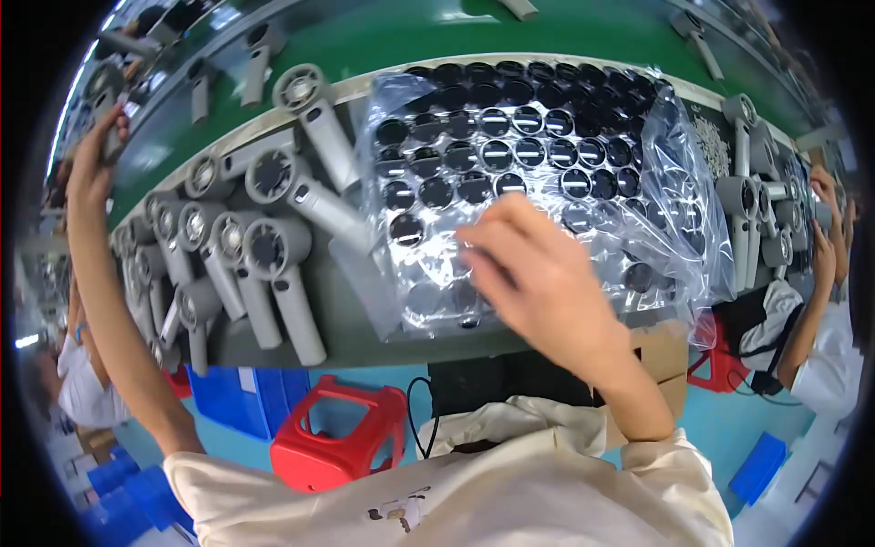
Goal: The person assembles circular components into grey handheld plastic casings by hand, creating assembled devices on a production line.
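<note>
My left hand [88, 169] is stretched out to the far left, its fingers closed round the handle of a grey hair dryer body [111, 141]. Over a clear plastic tray [437, 264] my right hand [547, 287] hovers, slightly blurred. Its thumb and fingers are bent together in a pinch; what lies between them, if anything, I cannot make out. Rows of round glossy black caps [436, 190] fill the tray's far and middle pockets, and several pockets nearest me hold none. A single black cap [406, 229] sits just left of my right fingertips.
Several grey dryer bodies [292, 310] crowd the bench left of the tray; others [740, 196] stand to its right. Loose plastic film [679, 173] drapes the tray. Beyond runs a green conveyor belt [365, 41]. A red stool [337, 433] stands below; co-workers' hands [823, 246] show right.
</note>
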The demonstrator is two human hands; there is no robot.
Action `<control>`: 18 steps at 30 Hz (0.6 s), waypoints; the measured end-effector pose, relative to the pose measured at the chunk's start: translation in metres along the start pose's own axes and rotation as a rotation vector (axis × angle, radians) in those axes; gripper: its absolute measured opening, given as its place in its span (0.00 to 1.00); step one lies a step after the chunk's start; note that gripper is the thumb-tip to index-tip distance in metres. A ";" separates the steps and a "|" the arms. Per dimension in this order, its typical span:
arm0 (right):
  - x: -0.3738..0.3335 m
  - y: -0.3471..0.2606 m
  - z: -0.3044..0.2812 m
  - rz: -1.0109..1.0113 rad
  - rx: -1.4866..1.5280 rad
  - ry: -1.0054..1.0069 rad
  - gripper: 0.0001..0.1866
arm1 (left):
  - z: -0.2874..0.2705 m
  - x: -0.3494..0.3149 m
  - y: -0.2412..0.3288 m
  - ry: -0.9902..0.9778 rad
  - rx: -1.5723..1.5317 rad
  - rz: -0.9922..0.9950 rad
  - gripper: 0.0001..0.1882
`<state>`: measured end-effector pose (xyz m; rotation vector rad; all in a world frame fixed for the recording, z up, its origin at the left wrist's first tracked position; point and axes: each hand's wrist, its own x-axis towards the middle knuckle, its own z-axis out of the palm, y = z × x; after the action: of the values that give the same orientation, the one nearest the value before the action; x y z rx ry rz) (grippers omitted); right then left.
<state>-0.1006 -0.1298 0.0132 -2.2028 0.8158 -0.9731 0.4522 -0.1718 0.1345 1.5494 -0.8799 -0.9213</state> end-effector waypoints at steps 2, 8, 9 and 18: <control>0.004 -0.008 0.017 -0.107 0.080 -0.018 0.08 | 0.081 -0.116 0.010 -0.047 -0.058 0.142 0.12; 0.037 -0.014 0.040 -0.386 -0.049 0.074 0.09 | 0.245 -0.310 -0.080 0.026 -0.550 0.046 0.21; 0.039 -0.015 0.037 -0.435 -0.127 0.094 0.09 | 0.259 -0.330 -0.096 0.034 -0.689 -0.012 0.21; -0.024 0.076 -0.163 0.173 -0.600 0.496 0.06 | 0.309 -0.429 -0.147 0.048 -0.749 -0.302 0.24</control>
<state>-0.2642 -0.2036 0.0401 -2.3283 1.6793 -1.3391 0.0001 0.1074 -0.0028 1.0447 -0.2032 -1.2432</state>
